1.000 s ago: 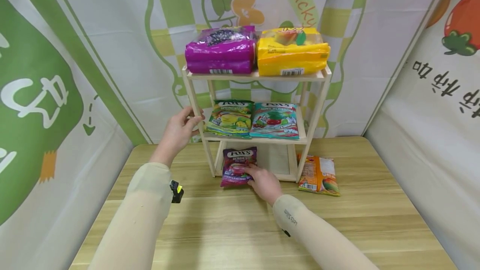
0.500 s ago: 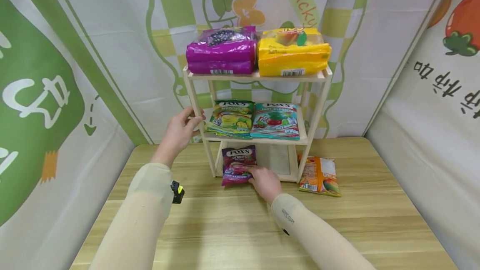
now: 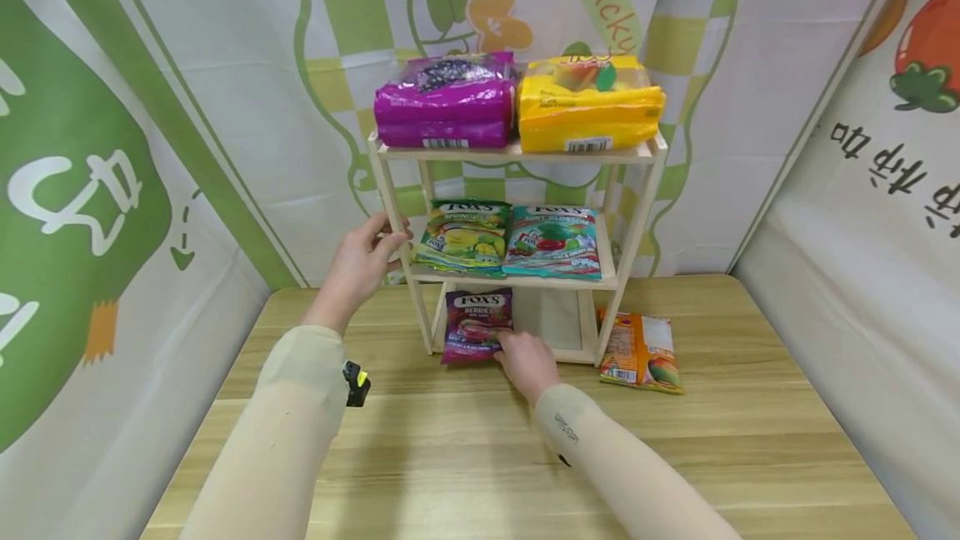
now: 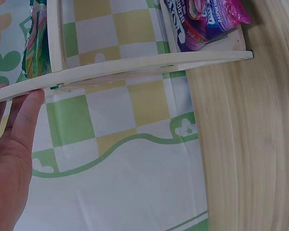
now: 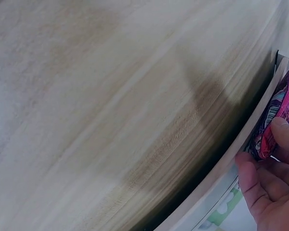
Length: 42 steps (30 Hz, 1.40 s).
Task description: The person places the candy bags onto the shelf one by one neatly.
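My left hand (image 3: 362, 265) holds the left post of a small wooden rack (image 3: 513, 282), some fingers passing behind the post. In the left wrist view, a fingertip of the left hand (image 4: 14, 159) touches the post. My right hand (image 3: 528, 363) pinches the lower right edge of a purple Fox's Berries candy bag (image 3: 471, 322). This bag leans back on the left of the bottom shelf, its lower end near the front rail. In the right wrist view, thumb and fingers of the right hand (image 5: 274, 183) grip the bag (image 5: 269, 120).
Green (image 3: 463, 240) and teal (image 3: 553, 244) Fox's bags lie side by side on the middle shelf. Purple (image 3: 442, 111) and yellow (image 3: 588, 111) packs sit on top. An orange bag (image 3: 641, 352) lies on the table (image 3: 450, 457), right of the rack. Printed cloth walls surround the table.
The right hand has pushed the purple candy bag slightly back and up into the bottom shelf. My left hand stays at the post.
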Each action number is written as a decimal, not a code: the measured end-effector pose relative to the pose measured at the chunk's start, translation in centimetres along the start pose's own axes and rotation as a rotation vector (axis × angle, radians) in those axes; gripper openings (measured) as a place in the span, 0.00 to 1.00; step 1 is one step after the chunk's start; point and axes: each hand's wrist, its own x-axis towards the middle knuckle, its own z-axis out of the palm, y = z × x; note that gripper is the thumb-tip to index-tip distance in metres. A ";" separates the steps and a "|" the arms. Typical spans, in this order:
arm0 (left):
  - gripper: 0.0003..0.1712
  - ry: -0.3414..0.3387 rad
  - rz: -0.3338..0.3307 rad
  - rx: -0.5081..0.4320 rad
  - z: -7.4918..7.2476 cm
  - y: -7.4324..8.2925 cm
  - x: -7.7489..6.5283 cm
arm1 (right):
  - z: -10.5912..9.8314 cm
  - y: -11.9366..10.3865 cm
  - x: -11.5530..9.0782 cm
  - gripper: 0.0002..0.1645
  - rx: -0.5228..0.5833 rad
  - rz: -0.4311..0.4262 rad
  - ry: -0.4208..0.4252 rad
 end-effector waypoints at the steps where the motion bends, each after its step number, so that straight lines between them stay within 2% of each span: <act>1: 0.18 0.000 0.000 -0.001 0.0 0.0 0.0 | 0.0 0.0 0.0 0.07 -0.003 0.002 0.002; 10: 0.19 -0.001 0.000 0.006 0.0 0.1 0.1 | 0.2 -0.1 0.2 0.09 -0.001 0.019 0.052; 18: 0.18 0.000 0.009 0.007 0.3 0.3 0.3 | 0.0 0.0 0.5 0.07 0.028 0.062 0.026; 29: 0.18 0.002 0.008 0.012 0.2 0.2 0.2 | 0.1 -0.2 1.0 0.06 0.012 0.051 0.023; 42: 0.18 0.005 0.000 0.016 0.1 0.0 -0.1 | 0.8 -0.2 0.9 0.06 -0.014 -0.017 0.108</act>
